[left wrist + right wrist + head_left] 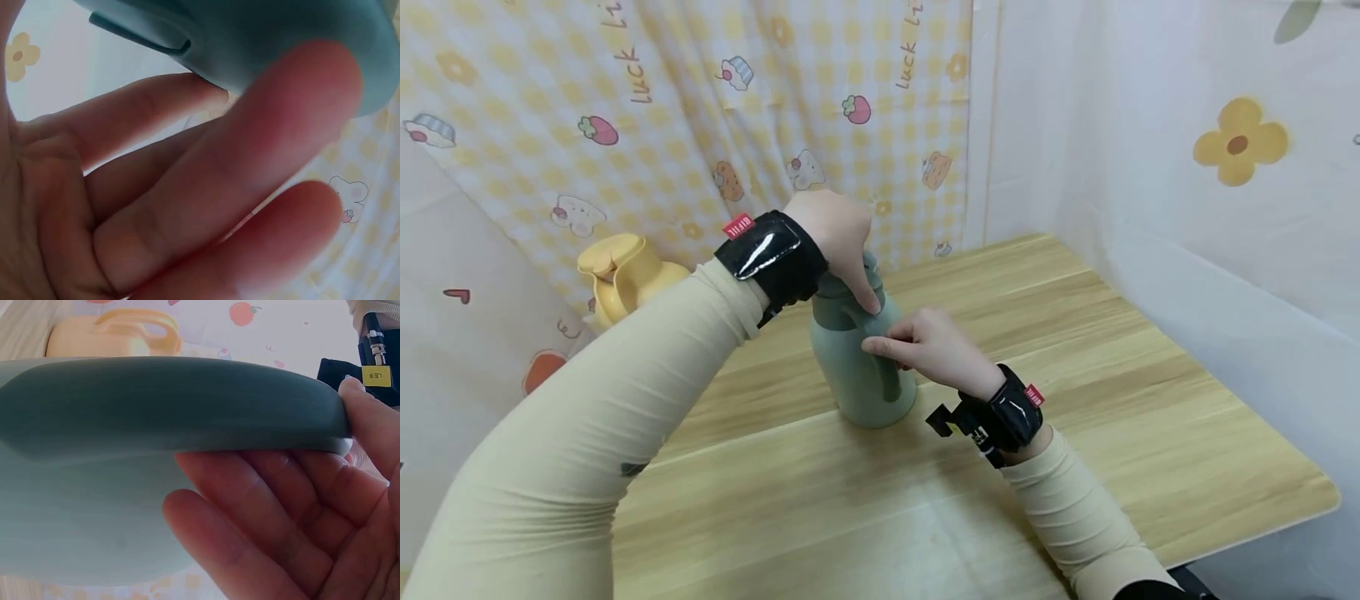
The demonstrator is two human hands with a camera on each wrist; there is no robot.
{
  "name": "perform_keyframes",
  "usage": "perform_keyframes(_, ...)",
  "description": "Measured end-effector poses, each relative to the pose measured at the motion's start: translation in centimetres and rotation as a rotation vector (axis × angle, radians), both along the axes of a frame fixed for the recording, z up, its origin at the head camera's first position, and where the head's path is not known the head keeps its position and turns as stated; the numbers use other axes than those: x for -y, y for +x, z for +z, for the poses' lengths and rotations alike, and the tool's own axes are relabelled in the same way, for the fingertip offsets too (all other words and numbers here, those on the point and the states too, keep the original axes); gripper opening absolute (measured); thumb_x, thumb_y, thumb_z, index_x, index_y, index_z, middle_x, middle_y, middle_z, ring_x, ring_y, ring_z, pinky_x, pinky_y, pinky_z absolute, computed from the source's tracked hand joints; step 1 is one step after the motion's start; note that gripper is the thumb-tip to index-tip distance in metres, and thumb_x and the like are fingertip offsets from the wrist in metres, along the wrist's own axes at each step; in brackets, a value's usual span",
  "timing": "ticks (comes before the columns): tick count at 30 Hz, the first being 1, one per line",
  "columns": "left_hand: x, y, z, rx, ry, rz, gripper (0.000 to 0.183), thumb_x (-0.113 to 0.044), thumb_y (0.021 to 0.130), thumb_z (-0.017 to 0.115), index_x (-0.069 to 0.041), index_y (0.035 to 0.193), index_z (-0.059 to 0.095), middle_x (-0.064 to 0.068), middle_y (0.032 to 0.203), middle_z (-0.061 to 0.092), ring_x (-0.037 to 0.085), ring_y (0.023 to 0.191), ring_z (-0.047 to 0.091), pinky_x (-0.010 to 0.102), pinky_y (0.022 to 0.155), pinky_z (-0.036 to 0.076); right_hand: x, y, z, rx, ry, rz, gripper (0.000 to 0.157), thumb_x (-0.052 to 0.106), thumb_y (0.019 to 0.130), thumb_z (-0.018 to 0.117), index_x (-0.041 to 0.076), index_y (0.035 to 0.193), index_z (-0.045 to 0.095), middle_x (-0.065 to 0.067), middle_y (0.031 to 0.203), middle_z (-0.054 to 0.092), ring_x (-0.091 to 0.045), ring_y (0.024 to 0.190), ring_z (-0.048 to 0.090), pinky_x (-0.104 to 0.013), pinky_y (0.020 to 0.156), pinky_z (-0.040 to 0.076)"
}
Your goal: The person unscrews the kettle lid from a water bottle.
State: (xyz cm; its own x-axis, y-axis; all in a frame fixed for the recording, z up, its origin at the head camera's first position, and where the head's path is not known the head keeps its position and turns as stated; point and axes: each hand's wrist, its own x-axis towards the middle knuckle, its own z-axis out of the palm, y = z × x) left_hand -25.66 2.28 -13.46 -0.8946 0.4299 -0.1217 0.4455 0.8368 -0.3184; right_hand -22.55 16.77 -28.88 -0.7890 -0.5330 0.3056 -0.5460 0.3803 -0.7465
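Note:
A pale green thermos jug (850, 375) with a darker green handle (175, 406) stands upright on the wooden table. From above, my left hand (838, 237) grips around its top, thumb pointing down beside the upper end of the handle. The left wrist view has those fingers (275, 125) curved against the dark green top (250, 37). My right hand (943, 350) holds the handle from the right, its thumb stretched across it. In the right wrist view, fingers (250, 494) lie along the handle's lower side. The left hand hides most of the lid.
A yellow jug (651, 275) with a handle stands at the back left, partly behind my left forearm. The wooden table (1150, 417) ends in a rounded corner at the right. Patterned curtains (812, 67) hang close behind it.

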Motion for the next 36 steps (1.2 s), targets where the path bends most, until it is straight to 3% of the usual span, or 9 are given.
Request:
perform_keyframes(5, 0.6, 0.7, -0.4, -0.018, -0.003, -0.022, 0.064, -0.067, 0.063, 0.078, -0.016, 0.064, 0.04, -0.004, 0.062, 0.035, 0.015, 0.06, 0.037, 0.03, 0.05, 0.034, 0.1, 0.2, 0.0, -0.009, 0.003, -0.015, 0.052, 0.035, 0.094, 0.064, 0.014, 0.051, 0.044, 0.01, 0.049, 0.029, -0.008, 0.045, 0.027, -0.024, 0.047, 0.022)
perform_keyframes(7, 1.5, 1.2, -0.3, 0.012, 0.016, -0.018, 0.057, -0.067, 0.065, 0.077, -0.016, 0.071, 0.053, -0.004, 0.068, 0.045, 0.015, 0.063, 0.042, 0.031, 0.053, 0.036, 0.3, 0.4, 0.0, -0.01, 0.019, -0.024, 0.052, 0.038, 0.094, 0.064, 0.014, 0.051, 0.046, 0.01, 0.048, 0.03, -0.008, 0.044, 0.029, -0.024, 0.046, 0.024)
perform_keyframes(10, 4.0, 1.9, -0.7, 0.045, 0.137, -0.007, 0.057, -0.065, 0.07, 0.075, -0.018, 0.102, 0.069, -0.001, 0.078, 0.059, 0.017, 0.067, 0.051, 0.034, 0.056, 0.042, 0.9, 0.8, 0.1, -0.02, 0.033, -0.031, 0.052, 0.039, 0.094, 0.063, 0.013, 0.051, 0.05, 0.009, 0.047, 0.036, -0.009, 0.043, 0.036, -0.024, 0.046, 0.027)
perform_keyframes(13, 6.9, 2.8, -2.3, -0.05, 0.347, -0.027, 0.064, -0.061, 0.081, 0.068, -0.016, 0.126, 0.064, 0.002, 0.092, 0.069, 0.02, 0.074, 0.062, 0.039, 0.063, 0.049, 1.6, 1.3, 0.0, -0.046, 0.018, -0.022, 0.05, 0.037, 0.095, 0.062, 0.013, 0.052, 0.052, 0.009, 0.047, 0.042, -0.01, 0.043, 0.042, -0.023, 0.045, 0.032)
perform_keyframes(17, 10.1, 4.6, -5.6, -0.14, 0.586, 0.001, 0.051, -0.06, 0.093, 0.052, -0.012, 0.102, 0.068, 0.001, 0.08, 0.067, 0.017, 0.065, 0.06, 0.037, 0.06, 0.048, 3.1, 2.3, -0.4, -0.119, -0.015, -0.01, 0.05, 0.034, 0.096, 0.062, 0.013, 0.053, 0.048, 0.009, 0.046, 0.041, -0.007, 0.041, 0.043, -0.022, 0.043, 0.035)
perform_keyframes(22, 11.1, 6.1, -8.0, 0.103, 0.739, 0.077, 0.056, -0.061, 0.098, 0.039, -0.014, 0.093, 0.068, 0.0, 0.077, 0.064, 0.014, 0.065, 0.059, 0.034, 0.06, 0.047, 5.3, 3.3, -1.0, -0.224, -0.065, -0.082, 0.05, 0.03, 0.094, 0.065, 0.014, 0.052, 0.044, 0.012, 0.047, 0.032, -0.001, 0.04, 0.034, -0.018, 0.042, 0.031)
perform_keyframes(25, 10.8, 6.5, -8.3, 0.167, 0.761, 0.027, 0.049, -0.057, 0.097, 0.045, -0.014, 0.093, 0.068, -0.002, 0.077, 0.065, 0.013, 0.066, 0.06, 0.032, 0.06, 0.048, 7.2, 3.8, -1.2, -0.305, -0.109, -0.122, 0.05, 0.026, 0.093, 0.068, 0.014, 0.051, 0.043, 0.012, 0.047, 0.03, 0.002, 0.04, 0.029, -0.017, 0.041, 0.027)
perform_keyframes(30, 10.9, 6.6, -8.1, 0.11, 0.712, -0.029, 0.037, -0.044, 0.097, 0.054, -0.014, 0.077, 0.056, -0.002, 0.061, 0.048, 0.015, 0.054, 0.045, 0.03, 0.052, 0.036, 10.2, 3.7, -1.8, -0.453, -0.178, -0.152, 0.048, 0.019, 0.091, 0.069, 0.014, 0.052, 0.042, 0.012, 0.049, 0.031, 0.003, 0.042, 0.028, -0.016, 0.042, 0.026)
perform_keyframes(36, 11.6, 7.2, -8.4, 0.301, 0.833, 0.031, 0.038, -0.04, 0.102, 0.048, -0.01, 0.078, 0.054, 0.0, 0.058, 0.045, 0.016, 0.047, 0.044, 0.03, 0.05, 0.041, 11.5, 3.9, -3.1, -0.556, -0.245, -0.147, 0.042, 0.01, 0.088, 0.07, 0.013, 0.054, 0.046, 0.009, 0.05, 0.036, 0.002, 0.046, 0.032, -0.015, 0.044, 0.028)
